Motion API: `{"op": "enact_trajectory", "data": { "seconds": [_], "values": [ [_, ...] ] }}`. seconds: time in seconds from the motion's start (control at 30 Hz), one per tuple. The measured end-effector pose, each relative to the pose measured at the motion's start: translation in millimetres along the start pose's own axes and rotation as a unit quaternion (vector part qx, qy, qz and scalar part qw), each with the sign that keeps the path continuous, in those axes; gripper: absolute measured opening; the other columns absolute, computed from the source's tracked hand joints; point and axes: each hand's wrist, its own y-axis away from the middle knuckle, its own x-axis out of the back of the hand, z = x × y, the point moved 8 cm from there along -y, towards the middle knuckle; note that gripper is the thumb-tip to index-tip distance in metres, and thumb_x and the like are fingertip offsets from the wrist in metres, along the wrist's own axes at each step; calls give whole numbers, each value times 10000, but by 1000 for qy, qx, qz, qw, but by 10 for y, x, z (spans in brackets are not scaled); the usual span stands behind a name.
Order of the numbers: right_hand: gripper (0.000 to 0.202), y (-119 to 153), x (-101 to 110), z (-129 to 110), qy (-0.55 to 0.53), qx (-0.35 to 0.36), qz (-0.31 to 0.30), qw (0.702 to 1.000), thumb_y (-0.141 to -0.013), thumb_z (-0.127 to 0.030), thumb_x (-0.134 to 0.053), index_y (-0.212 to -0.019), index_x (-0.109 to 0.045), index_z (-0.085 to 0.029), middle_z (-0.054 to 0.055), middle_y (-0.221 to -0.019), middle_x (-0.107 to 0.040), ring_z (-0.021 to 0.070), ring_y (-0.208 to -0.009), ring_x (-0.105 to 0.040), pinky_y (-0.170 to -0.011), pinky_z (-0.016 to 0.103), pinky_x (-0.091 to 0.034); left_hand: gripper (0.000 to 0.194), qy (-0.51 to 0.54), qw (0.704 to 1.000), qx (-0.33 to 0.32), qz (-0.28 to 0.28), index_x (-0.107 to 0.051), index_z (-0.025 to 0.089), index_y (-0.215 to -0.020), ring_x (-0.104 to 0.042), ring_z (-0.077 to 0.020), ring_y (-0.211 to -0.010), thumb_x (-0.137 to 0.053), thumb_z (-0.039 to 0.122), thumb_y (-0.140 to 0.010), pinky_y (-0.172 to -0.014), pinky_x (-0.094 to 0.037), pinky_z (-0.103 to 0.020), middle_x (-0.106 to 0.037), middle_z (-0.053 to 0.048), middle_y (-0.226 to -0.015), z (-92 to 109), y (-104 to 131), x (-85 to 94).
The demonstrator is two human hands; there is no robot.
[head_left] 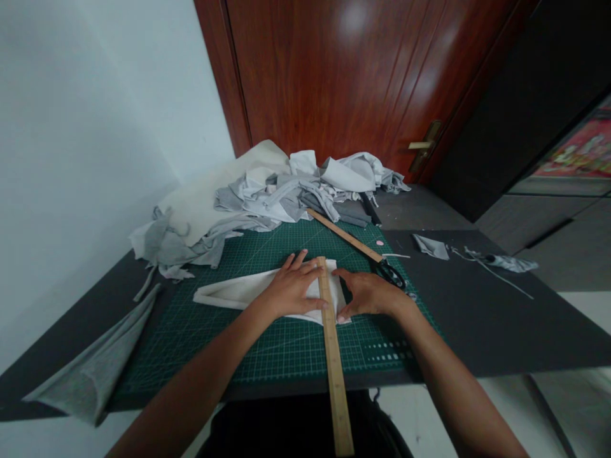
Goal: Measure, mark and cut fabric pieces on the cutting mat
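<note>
- Step in hand: this looks like measuring or lining up — the ruler (334,356) lies across the right end of the white cloth (248,289), its near end reaching out past the worktop (487,324) edge.
- The cloth lies on the green mat (267,362), folded and narrowing toward its left end, in front of the person.
- Left hand (296,286): laid over the cloth with fingers spread, thumb and a fingertip at the ruler; its grip is apart, seemingly pressing rather than pinching.
- Right hand (365,294): thumb and fingers curved, grip apart, the tips at the cloth's right end, just beside the ruler.
- Next move, as I judge it: it calls for the ruler held square to the cloth and the layers kept flat, so that the edge does not creep.
- Near to hand: scissors (384,272) and a second ruler (344,234) beyond the right hand; a heap of scraps (286,203) at the back.
- Writing: no brand or label is legible. The ruler's marks and the mat's grid show, but any figures are too small; the red panel (580,152) at right bears yellowish shapes — too blurred to read.
</note>
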Motion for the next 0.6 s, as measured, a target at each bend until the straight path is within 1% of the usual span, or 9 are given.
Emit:
{"op": "enact_trajectory", "data": {
  "seconds": [0.07,0.17,0.23,0.3,0.37,0.4,0.47,0.53,0.6],
  "values": [
    [1173,-1,-6,47,-2,-3,-3,1000,-591,-560,-905,-1578,-395,-183,162,-1221,-738,353,-1048,-702,-803,333,-466,867,-3,1000,-14,26,-444,245,-1547,-169,-366,-1585,-657,723,-856,-1275,-185,-563,-377,-106,-1656,51,-22,-17],
    [1242,16,11,131,-11,-15,-2,1000,-561,-578,-914,-1595,-369,-157,172,-1234,-729,354,-1056,-694,-806,337,-472,883,9,999,-31,34,-404,226,-1567,-309,-343,-1537,-678,681,-861,-1247,-298,-493,-402,-119,-1638,106,-48,-69],
    [1230,28,34,159,-13,-13,2,1000,-569,-594,-908,-1592,-376,-167,172,-1256,-720,357,-1079,-687,-822,342,-475,891,8,999,-37,30,-367,215,-1586,-348,-334,-1516,-656,675,-879,-1248,-294,-484,-409,-127,-1632,124,-55,-101],
    [1182,24,43,170,-13,-4,1,1000,-617,-629,-879,-1590,-382,-178,167,-1251,-726,351,-1073,-692,-824,340,-478,894,-1,999,-34,20,-317,217,-1610,-303,-339,-1540,-594,697,-909,-1267,-234,-514,-355,-124,-1664,127,-53,-132],
    [1048,-3,63,189,-10,5,16,1000,-735,-637,-805,-1585,-398,-178,160,-1224,-742,331,-1045,-706,-820,332,-481,902,-8,1000,-27,5,-272,228,-1629,-226,-352,-1570,-527,734,-928,-1276,-173,-548,-279,-108,-1699,124,-49,-164],
    [921,-23,88,205,-4,7,37,999,-821,-604,-746,-1570,-425,-175,158,-1216,-748,320,-1042,-711,-831,331,-482,907,-11,1000,-22,-2,-258,232,-1634,-199,-358,-1577,-504,750,-930,-1277,-154,-558,-250,-99,-1709,124,-47,-178],
    [601,-65,145,231,16,13,93,995,-970,-453,-607,-1498,-528,-178,149,-1222,-755,298,-1073,-713,-882,334,-483,920,-13,1000,-15,-12,-253,234,-1636,-175,-365,-1583,-489,770,-926,-1277,-139,-563,-234,-93,-1714,127,-47,-194],
    [409,-108,169,228,33,28,136,990,-1026,-309,-503,-1401,-629,-208,120,-1241,-759,272,-1122,-707,-943,333,-481,924,-14,1000,-10,-12,-259,235,-1635,-173,-365,-1584,-498,772,-921,-1275,-144,-564,-252,-93,-1708,135,-51,-191],
    [378,-148,161,202,36,47,159,986,-1041,-257,-459,-1354,-671,-242,89,-1263,-759,246,-1161,-698,-986,324,-481,922,-18,1000,-13,-3,-274,236,-1630,-166,-362,-1586,-511,770,-917,-1274,-153,-567,-266,-99,-1703,153,-59,-177]
  ]
}}
